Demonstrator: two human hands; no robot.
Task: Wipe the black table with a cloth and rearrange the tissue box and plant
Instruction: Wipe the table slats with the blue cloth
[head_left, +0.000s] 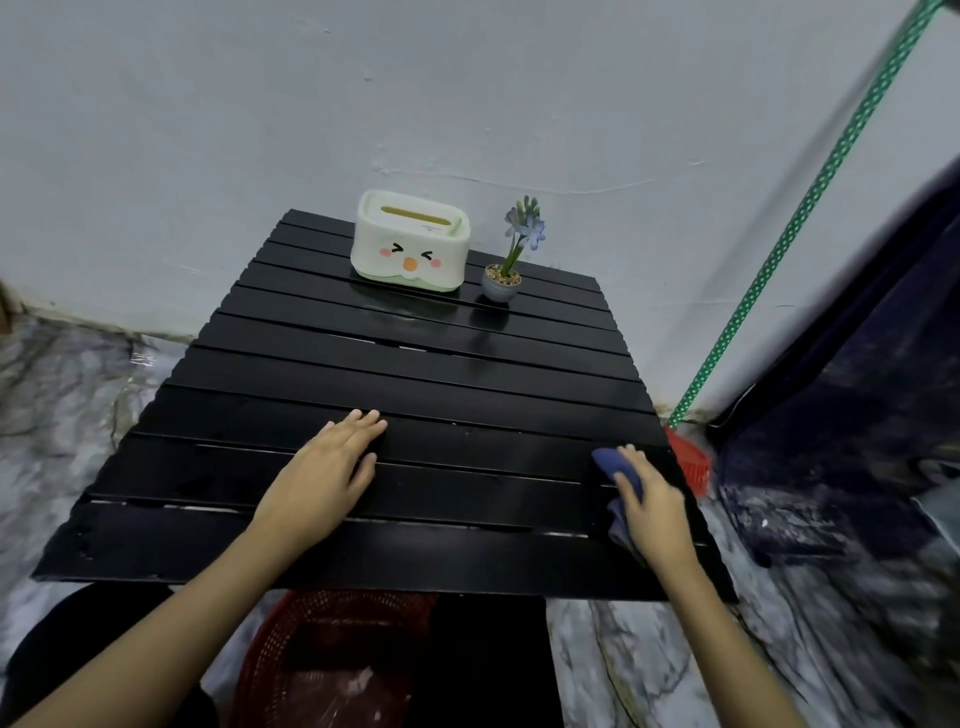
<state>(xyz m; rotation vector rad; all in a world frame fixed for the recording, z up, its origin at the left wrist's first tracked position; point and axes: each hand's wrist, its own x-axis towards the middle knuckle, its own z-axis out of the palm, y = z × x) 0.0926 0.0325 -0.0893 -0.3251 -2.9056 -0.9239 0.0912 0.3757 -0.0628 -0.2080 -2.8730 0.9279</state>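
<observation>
The right hand (655, 506) presses a blue cloth (613, 467) flat against the black slatted worktop (467, 374) at lower right of the frame. The left hand (327, 473) lies open, palm down, at lower centre. The tissue box (409, 240) and potted plant (511, 260) stand side by side, just apart, at upper centre.

mid table (415, 364) free | tissue box (410, 241), plant (503, 278) block far edge

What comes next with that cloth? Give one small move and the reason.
Probably sweep the cloth leftward along the near slats. The right hand presses it at the table's right edge, and the left hand lies flat, steadying.
</observation>
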